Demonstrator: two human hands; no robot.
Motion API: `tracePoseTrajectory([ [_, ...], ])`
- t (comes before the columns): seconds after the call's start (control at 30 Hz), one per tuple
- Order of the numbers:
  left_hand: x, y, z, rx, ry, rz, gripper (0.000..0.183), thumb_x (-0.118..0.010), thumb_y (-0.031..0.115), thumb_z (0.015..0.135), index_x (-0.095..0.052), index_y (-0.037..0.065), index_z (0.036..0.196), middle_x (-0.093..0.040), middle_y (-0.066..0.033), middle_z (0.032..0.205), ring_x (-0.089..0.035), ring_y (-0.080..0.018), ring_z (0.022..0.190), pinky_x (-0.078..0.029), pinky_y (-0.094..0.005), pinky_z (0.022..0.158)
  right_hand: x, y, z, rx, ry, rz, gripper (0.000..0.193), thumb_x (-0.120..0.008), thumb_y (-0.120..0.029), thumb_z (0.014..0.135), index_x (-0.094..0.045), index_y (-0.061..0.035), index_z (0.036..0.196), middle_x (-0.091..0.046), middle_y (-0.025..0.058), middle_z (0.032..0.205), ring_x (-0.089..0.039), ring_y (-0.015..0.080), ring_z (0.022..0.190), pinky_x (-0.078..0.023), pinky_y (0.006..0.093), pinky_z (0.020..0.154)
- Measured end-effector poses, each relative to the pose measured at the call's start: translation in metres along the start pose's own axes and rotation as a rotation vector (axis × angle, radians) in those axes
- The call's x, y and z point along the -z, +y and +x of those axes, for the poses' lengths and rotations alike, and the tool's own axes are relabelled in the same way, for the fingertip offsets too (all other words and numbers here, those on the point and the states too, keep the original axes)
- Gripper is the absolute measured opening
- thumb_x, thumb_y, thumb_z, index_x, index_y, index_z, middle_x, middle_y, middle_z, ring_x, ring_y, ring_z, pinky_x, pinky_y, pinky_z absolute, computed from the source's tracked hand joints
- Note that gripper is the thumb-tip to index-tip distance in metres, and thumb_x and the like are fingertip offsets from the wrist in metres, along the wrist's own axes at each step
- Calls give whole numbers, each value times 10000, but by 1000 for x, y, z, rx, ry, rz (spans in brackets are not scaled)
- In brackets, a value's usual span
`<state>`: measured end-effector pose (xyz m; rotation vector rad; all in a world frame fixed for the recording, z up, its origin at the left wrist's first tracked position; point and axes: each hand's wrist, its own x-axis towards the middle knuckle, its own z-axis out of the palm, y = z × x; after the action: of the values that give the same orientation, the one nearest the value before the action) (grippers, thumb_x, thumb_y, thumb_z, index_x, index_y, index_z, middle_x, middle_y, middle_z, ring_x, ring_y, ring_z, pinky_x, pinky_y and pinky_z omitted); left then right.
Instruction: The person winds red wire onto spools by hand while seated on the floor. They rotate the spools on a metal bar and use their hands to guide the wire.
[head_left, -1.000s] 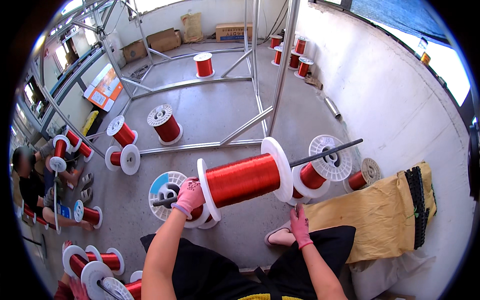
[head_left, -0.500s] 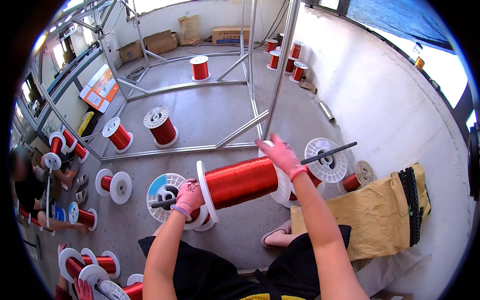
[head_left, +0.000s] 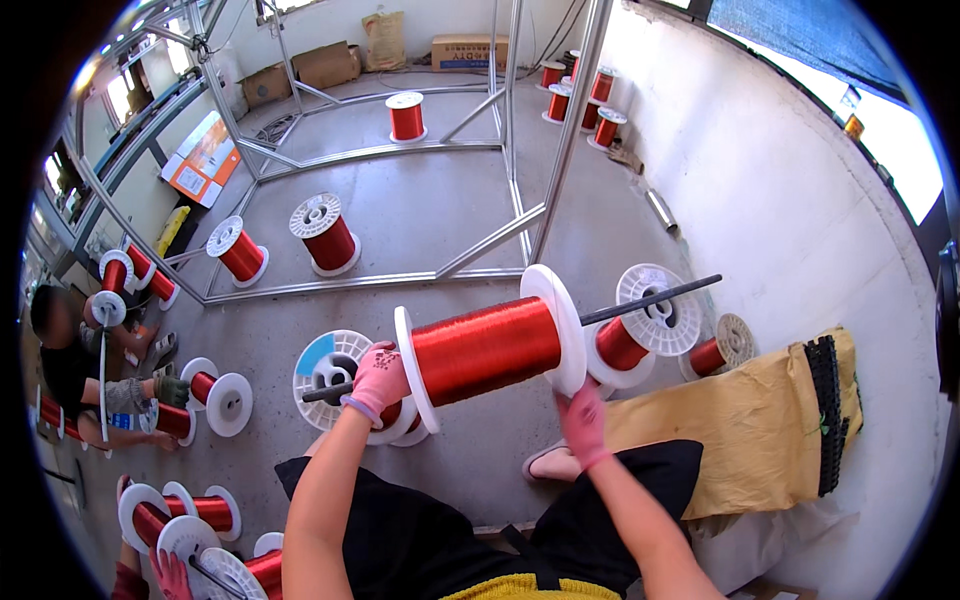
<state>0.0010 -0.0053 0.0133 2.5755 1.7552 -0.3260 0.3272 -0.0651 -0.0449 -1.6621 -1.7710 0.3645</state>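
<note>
Basically, L hand (head_left: 378, 380), pink-gloved, has its grip wrapped round 1 black rod (head_left: 660, 297), right by the L flange (head_left: 406, 345) of 1 big red-wire spool (head_left: 485, 350). R hand (head_left: 583, 415), also pink-gloved, is at the lower rim of the R flange (head_left: 570, 320); can't tell if its grip is spread or pinching. Rod goes thru the spool & pokes out both ends; spool's held up off the floor (head_left: 420, 220), tilted, R end higher in view. Behind, L: 1 spool w/ a blue-labelled flange (head_left: 340, 343). Behind, R: 1 white-flanged spool (head_left: 622, 345) + 1 beige-flanged spool (head_left: 708, 355), nr 1 tan cloth (head_left: 740, 430) w/ 1 black ridged strip (head_left: 825, 410). Further out, 1 metal frame (head_left: 491, 241), w/ 3 red spools (head_left: 328, 245) in or by it; at least 5 corner spools (head_left: 607, 132) far R. Along the back: 3 cardboard boxes (head_left: 470, 55), 1 tan sack (head_left: 384, 42). Far L: 1 co-worker (head_left: 65, 335), gloved hand nr 1 spool on its side (head_left: 204, 388). Lower L: another person's pink glove (head_left: 172, 577) amid overlapping spools, count unclear.
</note>
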Motion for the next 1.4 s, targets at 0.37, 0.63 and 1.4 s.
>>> tracePoseTrajectory([
  [0.37, -31, -8, -1, -24, 98, 2, 255, -460, 244, 803, -646, 135, 940, -652, -65, 951, -592, -160, 942, -389, -297, 900, -53, 85, -61, -105, -40, -187, 427, -553, -178, 801, -448, 65, 1136, -506, 256, 1120, -484, 376, 1056, -398, 400, 895],
  [0.63, -38, -6, 7, 11, 99, 2, 211, -491, 246, 775, -674, 157, 829, -666, -58, 885, -603, -148, 909, -357, -286, 931, -76, 109, -95, -259, -139, -29, 437, -522, -224, 821, -447, 43, 1159, -511, 228, 1140, -493, 359, 1059, -405, 403, 888],
  [1.4, -20, -9, 9, -36, 7, 44, 183, -529, 244, 755, -670, 142, 811, -665, -71, 853, -631, -208, 836, -480, -328, 719, 25, -63, 66, -225, -21, 665, 480, -519, -272, 893, -389, -29, 1285, -557, 128, 1045, -517, 181, 947, -404, 278, 831],
])
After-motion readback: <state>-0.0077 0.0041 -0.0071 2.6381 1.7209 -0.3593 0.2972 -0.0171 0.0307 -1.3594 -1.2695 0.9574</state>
